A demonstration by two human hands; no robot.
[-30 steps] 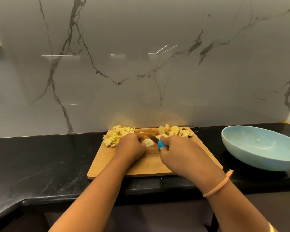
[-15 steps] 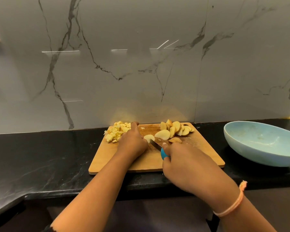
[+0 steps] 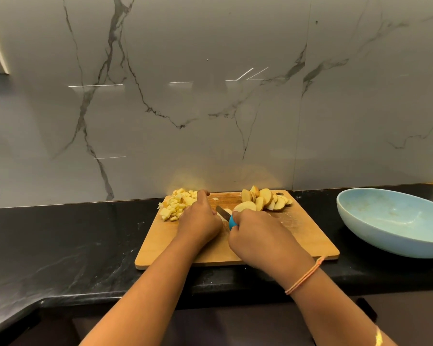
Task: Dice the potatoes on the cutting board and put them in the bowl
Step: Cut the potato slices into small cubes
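Observation:
A wooden cutting board lies on the black counter. Diced potato pieces are heaped at its far left corner and round potato slices lean in a row at its far right. My left hand holds down a pale potato piece mid-board, mostly hidden under the fingers. My right hand grips a knife with a blue handle; its dark blade rests on that piece. A light blue bowl stands to the right of the board with nothing in it.
The black stone counter runs left and right of the board, its front edge just below the board. A grey marble wall rises directly behind. An orange thread bracelet circles my right wrist.
My right hand has drawn the knife back toward my left hand across the potato piece. One slice now lies flat by the knife. The left hand has hardly moved.

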